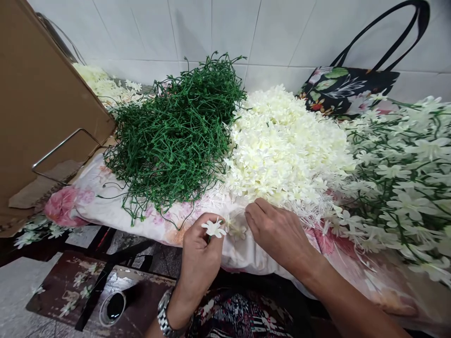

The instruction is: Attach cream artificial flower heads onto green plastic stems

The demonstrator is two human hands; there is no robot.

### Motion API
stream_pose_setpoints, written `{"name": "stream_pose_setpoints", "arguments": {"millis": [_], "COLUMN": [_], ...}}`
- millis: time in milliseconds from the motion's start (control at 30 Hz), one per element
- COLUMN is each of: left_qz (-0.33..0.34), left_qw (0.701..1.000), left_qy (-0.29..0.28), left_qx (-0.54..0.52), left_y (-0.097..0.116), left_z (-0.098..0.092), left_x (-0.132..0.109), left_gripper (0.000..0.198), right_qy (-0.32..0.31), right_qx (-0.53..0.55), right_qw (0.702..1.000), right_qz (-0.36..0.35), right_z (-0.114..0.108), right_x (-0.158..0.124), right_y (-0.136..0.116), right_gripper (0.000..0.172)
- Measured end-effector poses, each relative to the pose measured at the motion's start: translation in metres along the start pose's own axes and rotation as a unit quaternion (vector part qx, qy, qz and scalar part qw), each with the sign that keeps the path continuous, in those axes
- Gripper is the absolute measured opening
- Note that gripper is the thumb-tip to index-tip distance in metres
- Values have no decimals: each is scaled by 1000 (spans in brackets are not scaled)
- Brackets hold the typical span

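Observation:
My left hand [202, 253], with a metal watch [165, 312] on its wrist, is closed around a small white artificial flower [214, 228] that faces up between thumb and forefinger. A bit of green shows just under its petals; the rest is hidden in the fist. To the right, my right hand [276, 227] has its fingertips pinched together at the front edge of a heap of loose cream-white flower heads [285, 145]. What those fingertips hold, if anything, is hidden. Behind my left hand lies a tangled pile of green plastic stems [176, 126].
Finished white flowers on green stems [408, 188] are heaped at the right. A flower-print cloth [141, 220] covers the work surface. Cardboard [45, 94] stands at the left, a floral black bag [352, 89] at the back. A cup of dark liquid [113, 307] sits low on the left.

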State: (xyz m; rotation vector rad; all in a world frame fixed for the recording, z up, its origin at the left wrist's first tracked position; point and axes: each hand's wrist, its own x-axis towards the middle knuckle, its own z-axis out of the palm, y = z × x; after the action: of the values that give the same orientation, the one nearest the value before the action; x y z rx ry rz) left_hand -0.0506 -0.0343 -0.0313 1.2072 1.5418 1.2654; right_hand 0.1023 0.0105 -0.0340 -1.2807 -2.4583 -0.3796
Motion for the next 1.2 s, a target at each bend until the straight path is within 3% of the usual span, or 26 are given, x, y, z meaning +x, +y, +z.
{"name": "stream_pose_setpoints", "arguments": {"millis": [133,233,300,400,500,567,633,700,800,1000,1200], "left_qz": [121,160,169,173,147,93,7,-80,-133,-84,117], "left_qw": [974,938,929,952,985,995,984,953,919,932,970], "left_qy": [-37,-74,-70,-37,0,1,-18,-41,-56,-42,-46], "left_qx": [189,300,322,250,91,-39,-177,-289,-367,-350,-208], "left_y": [-1,-5,-8,-8,-6,-3,0,2,3,-1,-13], "left_z": [1,5,7,4,-3,-6,-6,-5,-3,-2,-1], "left_x": [5,6,7,9,12,12,11,8,5,1,-3], "left_gripper": [37,35,33,34,25,13,4,15,21,18,1], "right_qy": [4,-1,-5,5,14,17,20,24,28,46,23], "right_qx": [26,95,155,233,304,345,373,390,387,337,310], "right_qw": [1000,995,987,972,951,937,927,920,921,940,950], "right_qz": [15,28,33,39,54,55,43,28,19,14,8], "right_z": [-7,-9,-10,-13,-21,-28,-36,-41,-45,-39,-36], "right_x": [-10,-16,-20,-23,-22,-19,-15,-12,-8,-12,-16], "right_y": [7,11,13,13,8,1,-6,-12,-17,-25,-30], "right_gripper": [27,25,22,20,18,16,15,15,17,19,22]}}
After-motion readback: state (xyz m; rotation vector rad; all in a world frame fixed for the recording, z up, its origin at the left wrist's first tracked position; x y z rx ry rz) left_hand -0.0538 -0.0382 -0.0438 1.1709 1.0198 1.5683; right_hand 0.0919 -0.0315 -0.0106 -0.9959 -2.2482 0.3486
